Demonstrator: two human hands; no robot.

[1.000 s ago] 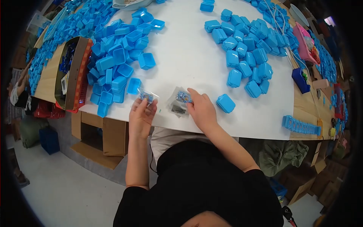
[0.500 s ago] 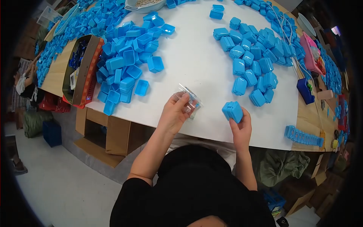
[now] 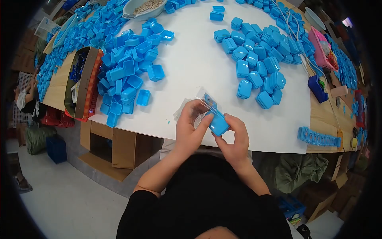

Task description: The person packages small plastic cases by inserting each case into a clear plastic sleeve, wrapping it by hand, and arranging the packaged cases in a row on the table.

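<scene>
In front of my body, both hands meet at one small blue lidded box [image 3: 218, 124]. My right hand [image 3: 234, 139] pinches its near right end between thumb and fingers. My left hand [image 3: 191, 125] is closed on a clear plastic bag [image 3: 207, 96] with blue print, its thumb pressed at the box's left side. The bag's printed end stands out beyond the box, overlapping it in this view. More clear film shows behind the left fingers, partly hidden by them. To the right and farther back lies a pile of closed blue boxes [image 3: 254, 59].
A heap of open blue box halves [image 3: 127, 71] covers the table's left, beside a red basket [image 3: 94, 85]. A bowl of small pellets [image 3: 137, 14] stands at the back. At right are a pink basket [image 3: 318, 47], a dark blue bin [image 3: 317, 88] and a row of blue boxes [image 3: 319, 138].
My right hand has brought the blue box left to the clear bag in my left hand. The box now meets the bag, and the view has shifted slightly.
</scene>
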